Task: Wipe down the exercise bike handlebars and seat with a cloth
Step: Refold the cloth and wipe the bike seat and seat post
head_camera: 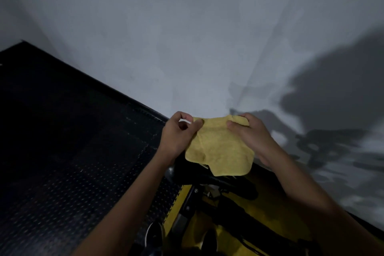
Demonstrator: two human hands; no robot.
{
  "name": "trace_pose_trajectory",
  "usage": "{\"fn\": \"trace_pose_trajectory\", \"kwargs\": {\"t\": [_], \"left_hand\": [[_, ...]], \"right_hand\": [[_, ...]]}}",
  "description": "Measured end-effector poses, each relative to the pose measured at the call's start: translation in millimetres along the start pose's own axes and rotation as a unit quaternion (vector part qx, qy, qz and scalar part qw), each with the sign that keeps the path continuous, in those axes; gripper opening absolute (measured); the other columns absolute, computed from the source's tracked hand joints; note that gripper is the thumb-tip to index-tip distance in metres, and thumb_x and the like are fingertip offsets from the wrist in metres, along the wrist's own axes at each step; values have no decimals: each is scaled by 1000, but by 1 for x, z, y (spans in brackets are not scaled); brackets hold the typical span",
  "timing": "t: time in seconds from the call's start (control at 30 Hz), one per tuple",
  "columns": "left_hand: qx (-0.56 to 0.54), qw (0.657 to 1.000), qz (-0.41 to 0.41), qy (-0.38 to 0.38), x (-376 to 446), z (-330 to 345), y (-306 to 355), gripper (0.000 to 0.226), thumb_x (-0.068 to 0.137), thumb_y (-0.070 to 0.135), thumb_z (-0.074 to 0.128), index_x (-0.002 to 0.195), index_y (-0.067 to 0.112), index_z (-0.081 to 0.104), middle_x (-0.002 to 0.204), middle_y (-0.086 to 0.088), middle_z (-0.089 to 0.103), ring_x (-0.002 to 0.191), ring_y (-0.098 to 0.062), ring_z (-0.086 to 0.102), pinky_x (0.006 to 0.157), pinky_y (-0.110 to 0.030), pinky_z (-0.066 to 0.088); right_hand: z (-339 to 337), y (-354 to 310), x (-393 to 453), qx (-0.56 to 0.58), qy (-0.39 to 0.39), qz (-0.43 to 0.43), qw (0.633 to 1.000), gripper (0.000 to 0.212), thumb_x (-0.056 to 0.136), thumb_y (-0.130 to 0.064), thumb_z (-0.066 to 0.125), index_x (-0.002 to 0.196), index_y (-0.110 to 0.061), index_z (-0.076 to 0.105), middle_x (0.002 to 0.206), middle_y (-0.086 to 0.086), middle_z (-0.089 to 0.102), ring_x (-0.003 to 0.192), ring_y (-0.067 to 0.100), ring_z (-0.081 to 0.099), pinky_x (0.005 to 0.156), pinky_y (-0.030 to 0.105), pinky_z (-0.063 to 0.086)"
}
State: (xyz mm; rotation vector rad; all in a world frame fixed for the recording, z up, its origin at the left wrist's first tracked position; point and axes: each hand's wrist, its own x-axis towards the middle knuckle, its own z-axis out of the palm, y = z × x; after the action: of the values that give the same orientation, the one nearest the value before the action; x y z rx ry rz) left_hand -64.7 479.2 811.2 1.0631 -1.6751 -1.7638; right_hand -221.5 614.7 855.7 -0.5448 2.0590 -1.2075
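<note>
Both bare forearms reach forward and upward, converging toward each other. The left hand (176,132) pinches the upper left corner of the yellow cloth (220,147) between thumb and curled fingers. The right hand (249,133) holds the cloth's upper right edge, thumb on the near face, fingers wrapped behind.

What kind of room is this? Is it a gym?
Probably a small gym corner. Dark bars of an exercise bike stand below the yellow cloth, over black studded floor mats and a yellow mat, by a plain wall.
</note>
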Motion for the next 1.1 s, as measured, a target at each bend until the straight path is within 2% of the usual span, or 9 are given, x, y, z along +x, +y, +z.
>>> {"fn": "trace_pose_trajectory", "kwargs": {"t": [0.1, 0.27, 0.33, 0.43, 0.6, 0.73, 0.87, 0.93, 1.1], "left_hand": [[9, 999, -41, 16, -8, -4, -12, 35, 70, 45, 83, 85, 20, 64, 84, -8, 75, 79, -29, 71, 72, -48, 57], [-63, 995, -72, 25, -28, -9, -17, 13, 87, 14, 75, 94, 8, 66, 85, -4, 73, 78, -16, 68, 66, -28, 55], [65, 995, -33, 68, -34, -13, -24, 10, 87, 22, 75, 91, 16, 67, 82, 2, 73, 73, -9, 67, 63, -23, 55], [275, 954, 33, 110, -42, -18, -43, 13, 91, 37, 70, 93, 26, 64, 81, 11, 68, 72, -1, 66, 59, -16, 55], [284, 945, 42, 157, -54, -12, -72, 23, 99, 41, 56, 111, 22, 62, 109, 3, 47, 103, -14, 43, 83, -26, 39], [240, 953, -24, 184, -54, -10, -87, 29, 105, 37, 43, 120, 19, 59, 117, -1, 49, 112, -19, 39, 91, -30, 31], [155, 968, -34, 197, -51, -3, -90, 40, 108, 31, 35, 95, 5, 62, 85, -2, 57, 80, -16, 52, 76, -35, 42], [127, 969, -52, 204, -49, 1, -85, 42, 108, 31, 35, 88, 3, 59, 75, -2, 54, 68, -13, 50, 63, -31, 41], [172, 960, -83, 203, -36, -1, -83, 46, 107, 30, 36, 69, 9, 51, 65, -1, 52, 58, -11, 46, 55, -26, 38]], "right_hand": [[6, 2, 6, -60, -40, 31, 997, 22, 88, -34, 76, 104, -21, 68, 104, 2, 72, 94, 19, 69, 87, 40, 58], [2, 1, 8, -46, -143, 112, 982, 28, 83, -34, 81, 106, -21, 70, 106, 4, 73, 99, 24, 71, 95, 45, 57], [4, 10, 12, -119, -139, 68, 981, 35, 82, -39, 80, 111, -25, 67, 110, 0, 70, 100, 20, 68, 94, 43, 56], [19, 34, 8, -275, -154, -17, 949, 54, 87, -43, 73, 134, -31, 48, 123, -3, 52, 112, 17, 56, 91, 35, 51], [43, 74, -5, -403, -123, -176, 890, 47, 105, -47, 38, 151, -35, 36, 157, -2, 30, 143, 23, 31, 112, 42, 35], [49, 84, -13, -399, -131, -287, 861, 58, 104, -57, 20, 156, -32, 29, 162, -7, 28, 146, 14, 31, 116, 44, 35], [43, 92, -13, -473, -187, -302, 806, 79, 94, -78, 23, 161, -40, 3, 169, -8, 3, 150, 17, 23, 115, 40, 35], [39, 96, -17, -474, -188, -289, 810, 80, 94, -77, 20, 160, -39, -4, 170, -6, 0, 151, 20, 26, 112, 42, 38], [29, 105, -28, -486, -185, -255, 815, 79, 94, -74, 12, 160, -36, -10, 169, -2, 8, 148, 21, 29, 110, 41, 39]]}}
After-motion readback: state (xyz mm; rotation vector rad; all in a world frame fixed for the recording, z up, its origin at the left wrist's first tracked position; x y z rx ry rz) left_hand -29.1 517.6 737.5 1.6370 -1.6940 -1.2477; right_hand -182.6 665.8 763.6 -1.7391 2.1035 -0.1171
